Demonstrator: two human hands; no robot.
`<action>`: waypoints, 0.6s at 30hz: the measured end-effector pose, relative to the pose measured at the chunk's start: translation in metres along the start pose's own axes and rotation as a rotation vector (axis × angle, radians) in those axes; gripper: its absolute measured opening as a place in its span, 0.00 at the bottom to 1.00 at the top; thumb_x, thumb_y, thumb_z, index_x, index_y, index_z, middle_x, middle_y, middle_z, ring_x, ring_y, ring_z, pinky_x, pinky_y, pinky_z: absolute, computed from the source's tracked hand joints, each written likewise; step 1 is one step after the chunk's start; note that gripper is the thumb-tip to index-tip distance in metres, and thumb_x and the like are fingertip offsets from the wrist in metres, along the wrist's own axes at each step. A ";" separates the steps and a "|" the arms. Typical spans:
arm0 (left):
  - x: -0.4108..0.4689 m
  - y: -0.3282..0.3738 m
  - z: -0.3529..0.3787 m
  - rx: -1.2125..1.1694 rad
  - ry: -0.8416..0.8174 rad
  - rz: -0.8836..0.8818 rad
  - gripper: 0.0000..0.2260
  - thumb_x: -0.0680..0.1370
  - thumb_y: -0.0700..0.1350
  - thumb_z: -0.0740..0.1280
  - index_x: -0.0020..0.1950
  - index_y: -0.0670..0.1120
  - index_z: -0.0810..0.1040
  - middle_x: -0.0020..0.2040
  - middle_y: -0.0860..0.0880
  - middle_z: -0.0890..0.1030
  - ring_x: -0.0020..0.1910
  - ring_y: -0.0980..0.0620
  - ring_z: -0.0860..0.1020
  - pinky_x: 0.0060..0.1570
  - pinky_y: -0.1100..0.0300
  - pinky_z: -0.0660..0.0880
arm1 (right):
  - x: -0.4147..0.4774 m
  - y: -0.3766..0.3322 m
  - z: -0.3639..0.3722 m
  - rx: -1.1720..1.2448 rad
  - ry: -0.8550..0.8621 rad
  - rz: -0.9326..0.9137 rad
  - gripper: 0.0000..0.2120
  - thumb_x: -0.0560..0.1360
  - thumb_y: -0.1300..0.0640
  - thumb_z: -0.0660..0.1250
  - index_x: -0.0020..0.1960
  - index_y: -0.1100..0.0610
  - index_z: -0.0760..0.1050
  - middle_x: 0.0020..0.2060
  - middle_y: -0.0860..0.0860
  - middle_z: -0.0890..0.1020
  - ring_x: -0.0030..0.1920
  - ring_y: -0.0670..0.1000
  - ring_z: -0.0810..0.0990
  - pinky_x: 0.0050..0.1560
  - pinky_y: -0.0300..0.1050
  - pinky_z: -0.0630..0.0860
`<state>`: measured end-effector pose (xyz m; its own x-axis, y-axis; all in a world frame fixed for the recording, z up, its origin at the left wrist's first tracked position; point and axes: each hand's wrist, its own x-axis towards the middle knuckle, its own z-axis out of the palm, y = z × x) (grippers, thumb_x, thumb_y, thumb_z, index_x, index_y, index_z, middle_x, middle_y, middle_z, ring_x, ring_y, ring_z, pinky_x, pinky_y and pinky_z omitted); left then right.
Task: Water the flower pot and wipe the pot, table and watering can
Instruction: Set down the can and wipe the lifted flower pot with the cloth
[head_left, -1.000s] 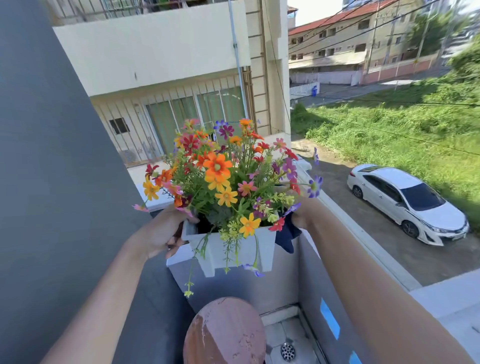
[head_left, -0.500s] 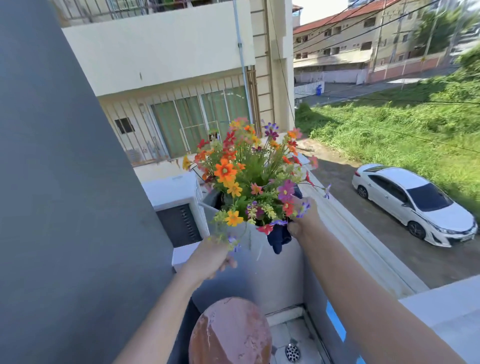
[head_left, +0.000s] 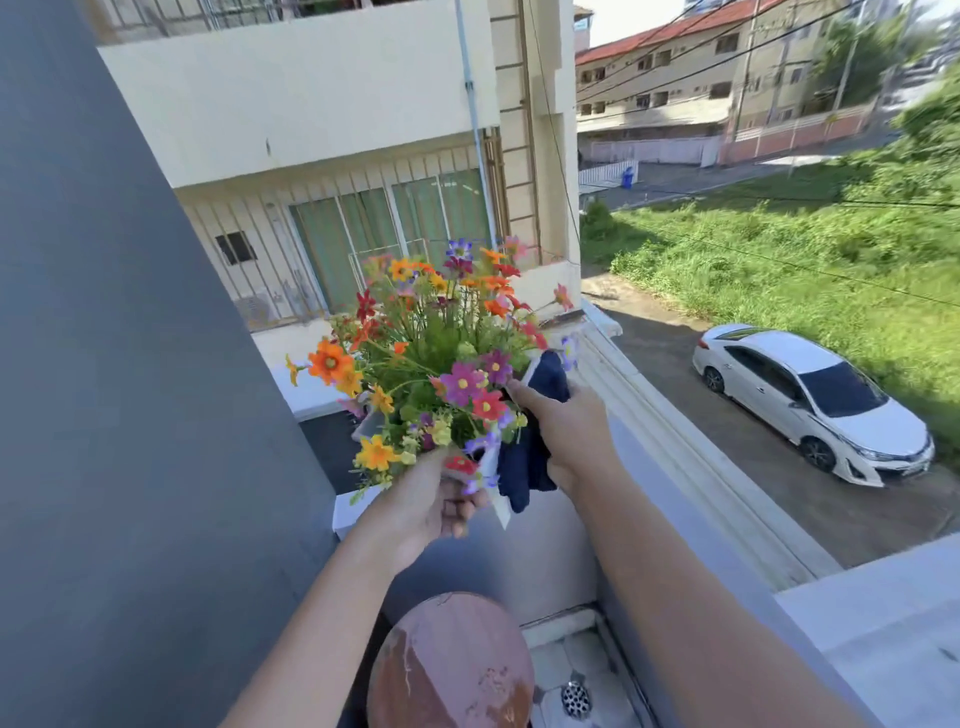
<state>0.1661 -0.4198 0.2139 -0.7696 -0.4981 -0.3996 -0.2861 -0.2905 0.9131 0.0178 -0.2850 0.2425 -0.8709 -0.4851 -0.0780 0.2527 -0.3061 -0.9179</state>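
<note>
A white flower pot (head_left: 497, 500) full of bright orange, red, pink and purple flowers (head_left: 434, 358) is held up over the corner of the balcony wall, tilted toward me. My left hand (head_left: 436, 501) grips its near lower edge from below. My right hand (head_left: 563, 434) presses a dark blue cloth (head_left: 530, 457) against the pot's right side. Most of the pot is hidden behind the flowers and my hands. No watering can is in view.
A grey wall (head_left: 130, 389) rises close on the left. The grey balcony parapet (head_left: 691, 499) runs along the right, with a street and a white car (head_left: 815, 400) far below. A round rusty red table top (head_left: 452, 665) sits beneath my arms, beside a floor drain (head_left: 575, 699).
The pot has turned and tilted in my hands, its front face swinging away. My left hand slid from the pot's left side to its underside. My right hand with the cloth moved onto the right side.
</note>
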 end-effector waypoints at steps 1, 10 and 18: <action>-0.001 0.003 -0.003 -0.027 -0.011 -0.010 0.14 0.80 0.55 0.63 0.42 0.47 0.76 0.37 0.42 0.79 0.27 0.50 0.72 0.26 0.61 0.63 | -0.004 -0.004 0.000 0.001 -0.029 -0.008 0.09 0.75 0.57 0.76 0.53 0.53 0.80 0.44 0.54 0.83 0.42 0.53 0.80 0.44 0.46 0.75; -0.016 0.004 -0.014 -0.091 0.026 0.005 0.06 0.78 0.48 0.63 0.42 0.48 0.74 0.36 0.43 0.78 0.25 0.51 0.69 0.26 0.62 0.59 | 0.006 -0.031 -0.008 -0.151 0.050 -0.104 0.06 0.80 0.58 0.65 0.52 0.60 0.79 0.41 0.54 0.81 0.43 0.54 0.81 0.43 0.46 0.73; -0.019 0.048 -0.001 -0.152 0.066 0.056 0.04 0.74 0.46 0.61 0.40 0.48 0.69 0.35 0.44 0.76 0.26 0.52 0.66 0.25 0.63 0.56 | -0.065 0.006 0.026 -0.186 -0.084 -0.454 0.06 0.78 0.59 0.67 0.43 0.56 0.76 0.34 0.51 0.75 0.38 0.47 0.71 0.42 0.49 0.68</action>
<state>0.1675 -0.4247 0.2655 -0.7409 -0.5683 -0.3579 -0.1507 -0.3787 0.9132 0.0868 -0.2770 0.2520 -0.8370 -0.4031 0.3700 -0.2301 -0.3543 -0.9064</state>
